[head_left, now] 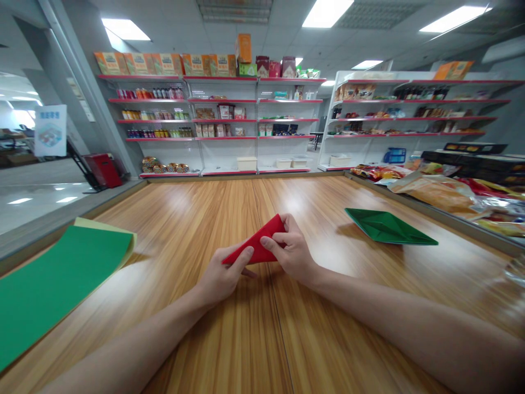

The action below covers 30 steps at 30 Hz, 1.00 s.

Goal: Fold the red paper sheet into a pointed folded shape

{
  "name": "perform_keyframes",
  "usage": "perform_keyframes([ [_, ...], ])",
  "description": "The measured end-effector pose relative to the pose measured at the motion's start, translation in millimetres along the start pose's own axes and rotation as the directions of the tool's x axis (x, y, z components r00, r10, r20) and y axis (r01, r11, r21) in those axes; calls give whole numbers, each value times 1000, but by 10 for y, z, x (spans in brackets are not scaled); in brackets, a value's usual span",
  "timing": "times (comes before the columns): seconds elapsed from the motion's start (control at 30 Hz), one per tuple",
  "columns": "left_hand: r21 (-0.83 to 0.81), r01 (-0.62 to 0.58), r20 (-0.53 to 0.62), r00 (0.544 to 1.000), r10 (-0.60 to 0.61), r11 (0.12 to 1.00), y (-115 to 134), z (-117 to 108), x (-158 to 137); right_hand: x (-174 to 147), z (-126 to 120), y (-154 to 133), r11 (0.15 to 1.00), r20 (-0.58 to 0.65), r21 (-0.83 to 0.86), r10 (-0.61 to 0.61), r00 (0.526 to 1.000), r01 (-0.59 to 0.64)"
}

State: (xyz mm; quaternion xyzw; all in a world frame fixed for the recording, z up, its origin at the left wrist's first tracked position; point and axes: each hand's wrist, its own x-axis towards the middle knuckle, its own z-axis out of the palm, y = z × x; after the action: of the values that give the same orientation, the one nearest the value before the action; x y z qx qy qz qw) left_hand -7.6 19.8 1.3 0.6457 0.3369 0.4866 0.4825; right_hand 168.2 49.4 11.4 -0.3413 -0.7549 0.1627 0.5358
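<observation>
A piece of folded red paper [255, 247], roughly triangular, is held up between my two hands over the wooden table. My left hand [223, 273] grips its lower left corner, with the thumb lying on the near face. On the other end, my right hand [296, 249] pinches the paper; its thumb presses on the front while some fingers go behind the upper edge. The far side of the paper is hidden. To the right lies a folded green paper boat [389, 227], pointed at both ends.
At the left, green sheets [65, 273] lie with a pale yellow sheet under them, one end curling up. Packaged snacks [443, 194] line the right edge beyond the table's raised rim. A clear object [515, 271] shows at the far right. Stocked shelves [225, 137] stand behind the wooden table [197, 213].
</observation>
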Motion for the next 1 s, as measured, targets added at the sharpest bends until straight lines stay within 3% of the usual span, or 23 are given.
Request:
perform_keyframes([
  [1.0,77,-56,27,998,54,995,-24,-18,-26,10,5,-27,999,41,23,45,998,-46],
])
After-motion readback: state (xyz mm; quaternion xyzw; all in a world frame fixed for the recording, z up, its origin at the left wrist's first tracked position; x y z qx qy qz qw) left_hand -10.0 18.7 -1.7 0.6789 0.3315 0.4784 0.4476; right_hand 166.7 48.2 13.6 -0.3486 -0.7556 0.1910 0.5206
